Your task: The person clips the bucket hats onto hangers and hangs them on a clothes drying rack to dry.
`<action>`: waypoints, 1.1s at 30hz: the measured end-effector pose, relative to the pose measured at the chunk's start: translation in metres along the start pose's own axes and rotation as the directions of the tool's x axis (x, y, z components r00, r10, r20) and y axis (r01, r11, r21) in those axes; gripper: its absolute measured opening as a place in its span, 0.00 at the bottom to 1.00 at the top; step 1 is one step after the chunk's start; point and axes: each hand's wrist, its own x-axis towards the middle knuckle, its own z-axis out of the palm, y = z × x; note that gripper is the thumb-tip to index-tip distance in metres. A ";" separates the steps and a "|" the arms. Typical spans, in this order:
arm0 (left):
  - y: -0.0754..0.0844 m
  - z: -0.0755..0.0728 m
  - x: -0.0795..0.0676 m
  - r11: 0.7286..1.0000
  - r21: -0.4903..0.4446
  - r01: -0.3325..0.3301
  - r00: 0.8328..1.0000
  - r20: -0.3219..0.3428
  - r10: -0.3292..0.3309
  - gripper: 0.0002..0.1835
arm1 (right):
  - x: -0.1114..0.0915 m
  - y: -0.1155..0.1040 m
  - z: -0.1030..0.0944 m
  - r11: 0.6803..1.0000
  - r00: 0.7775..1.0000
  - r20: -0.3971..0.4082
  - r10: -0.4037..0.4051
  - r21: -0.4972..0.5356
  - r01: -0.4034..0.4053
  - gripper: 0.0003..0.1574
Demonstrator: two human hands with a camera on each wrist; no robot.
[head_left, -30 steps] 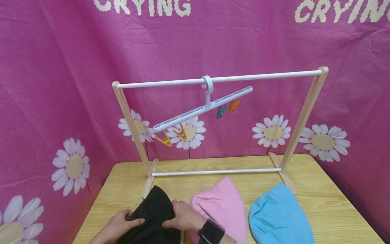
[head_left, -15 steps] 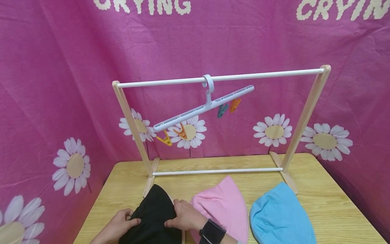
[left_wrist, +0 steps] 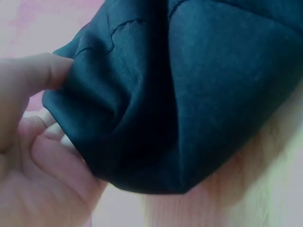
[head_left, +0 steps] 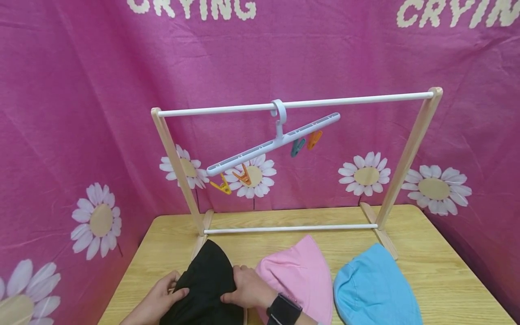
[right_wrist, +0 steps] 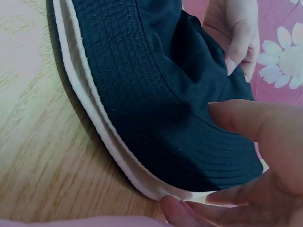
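Note:
A black bucket hat (head_left: pixel 209 275) with a pale lining lies folded at the table's near left, its tip pointing away from me. My left hand (head_left: pixel 156 295) grips the crown; in the left wrist view the thumb (left_wrist: pixel 52 68) lies on top of the cloth and the fingers go underneath. On the brim side, my right hand (head_left: pixel 249 289) holds the brim, thumb above and fingers at the pale edge (right_wrist: pixel 102 130), as the right wrist view shows. A black watch sits on the right wrist. The hat's lower part runs out of the head view.
Beside the right hand lies a pink bucket hat (head_left: pixel 298 275), then a blue one (head_left: pixel 375 286). Behind them stands a wooden rack with a white rail (head_left: pixel 349 100). A tilted pale hanger (head_left: pixel 278 142) hangs there with several coloured clips, including a yellow clip (head_left: pixel 222 186).
The black hat's tip has risen slightly in the head view, and both hands keep their hold on it. The pink and blue hats, rack and hanger stay as they were.

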 end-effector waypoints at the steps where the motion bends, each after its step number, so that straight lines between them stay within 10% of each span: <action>1: 0.001 0.001 0.000 1.000 -0.010 -0.015 1.000 0.007 0.015 0.14 | 0.000 0.000 0.000 1.000 1.000 0.002 0.005 0.002 -0.005 0.45; 12: 0.002 0.001 -0.004 0.996 -0.080 -0.033 0.998 0.044 0.037 0.15 | -0.002 0.002 -0.001 0.998 0.999 -0.048 0.001 0.058 0.002 0.42; 21: 0.005 0.003 -0.004 0.998 -0.068 -0.009 0.995 -0.100 0.002 0.17 | -0.001 0.006 0.002 0.989 0.992 -0.119 -0.035 0.141 0.052 0.26; 33: 0.009 0.001 -0.007 0.994 -0.113 -0.002 0.993 -0.115 -0.011 0.16 | -0.002 0.004 0.002 0.936 0.990 -0.137 0.021 0.352 0.029 0.34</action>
